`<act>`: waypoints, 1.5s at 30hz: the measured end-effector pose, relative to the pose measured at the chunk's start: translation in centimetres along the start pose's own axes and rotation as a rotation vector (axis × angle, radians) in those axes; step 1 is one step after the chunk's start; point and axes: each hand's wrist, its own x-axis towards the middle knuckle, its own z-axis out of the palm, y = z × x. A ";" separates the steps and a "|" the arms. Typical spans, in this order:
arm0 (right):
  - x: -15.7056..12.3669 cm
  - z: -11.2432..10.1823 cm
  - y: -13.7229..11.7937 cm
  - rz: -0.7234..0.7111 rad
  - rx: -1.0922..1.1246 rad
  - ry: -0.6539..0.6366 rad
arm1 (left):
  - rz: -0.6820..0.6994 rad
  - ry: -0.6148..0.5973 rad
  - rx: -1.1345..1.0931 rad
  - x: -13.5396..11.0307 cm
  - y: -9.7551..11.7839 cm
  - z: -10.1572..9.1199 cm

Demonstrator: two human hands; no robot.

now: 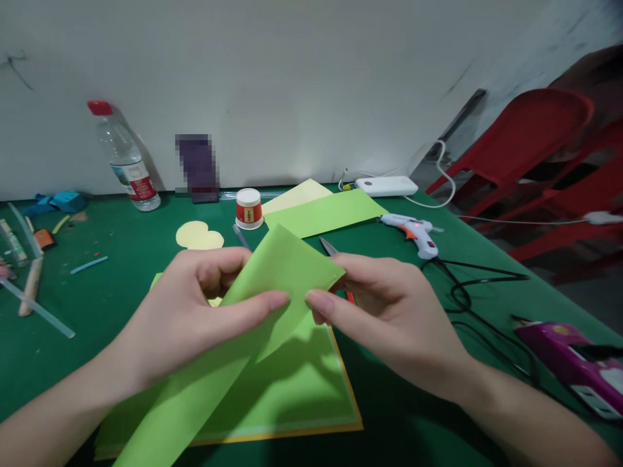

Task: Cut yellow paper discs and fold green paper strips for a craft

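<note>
A strip of light green paper point(272, 272) is held up between both hands, with its far end folded over at an angle. My left hand point(199, 311) grips its left side, thumb on top and fingers behind. At the folded right corner, my right hand point(384, 305) pinches the paper between thumb and fingers. Below lies a stack of green sheets point(302, 389) with yellow-orange edges. Scissors point(328, 246) lie mostly hidden behind my right hand. Beyond my left hand is a pale yellow paper cutout point(197, 235) with rounded lobes.
A white glue gun point(413, 233) with a black cable lies to the right, near a purple power strip point(574, 363). Along the wall stand a water bottle point(129, 162), a paper cup point(248, 209) and a white power bank-like box point(387, 186). Another green sheet point(326, 213) lies behind.
</note>
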 end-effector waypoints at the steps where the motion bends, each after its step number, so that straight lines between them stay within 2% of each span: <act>1: 0.0 0.0 -0.1 -0.019 -0.030 0.003 | 0.014 -0.003 0.028 -0.1 0.0 -0.1; 6: -0.3 0.1 -0.6 -0.100 -0.166 0.017 | 0.090 -0.006 0.218 -0.6 -0.2 -0.5; 12: -0.2 0.1 -0.7 -0.111 -0.201 0.018 | 0.160 -0.005 0.292 -0.7 -0.3 -0.6; 32: -0.3 0.1 -0.9 -0.109 -0.201 -0.013 | 0.141 -0.005 0.328 -0.7 -0.1 -0.7; 37: -0.4 0.0 -1.1 -0.084 -0.253 -0.032 | 0.156 0.018 0.382 -0.6 0.1 -0.8; 45: -0.5 -0.1 -1.0 -0.051 -0.213 -0.042 | 0.133 -0.005 0.391 -0.6 0.1 -0.7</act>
